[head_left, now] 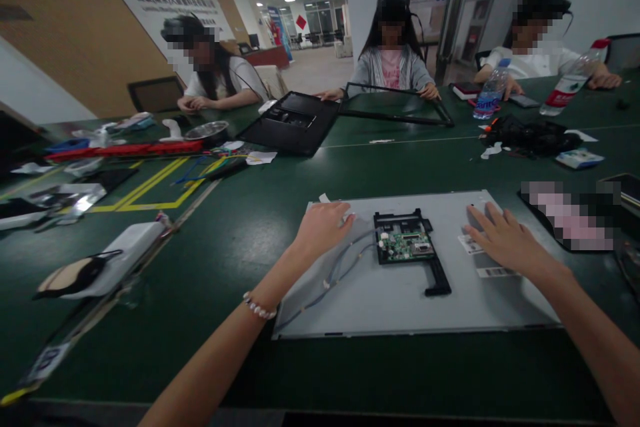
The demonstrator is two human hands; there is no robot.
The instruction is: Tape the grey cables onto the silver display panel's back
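Clearly, a flat grey panel (350, 307) lay near the table's (225, 340) near edge, a circuit board (403, 247) in a black bracket (439, 279) on its middle. Grey cables (333, 283) ran from the board toward the panel's near left corner. At its far left corner was the left hand (325, 230), fingers loosely bent and partly hiding that corner; whether it gripped the panel or a clear scrap under the fingertips, I couldn't tell. The right hand (510, 237), fingers spread and holding nothing, rested by the panel's right edge, partly covering the labels (495, 272); its forearm hid the near right corner. By the table's far edge, a person (390, 70) held a black frame (395, 119). Beside the right hand, a pinkish object (570, 220) was too blurred to identify.
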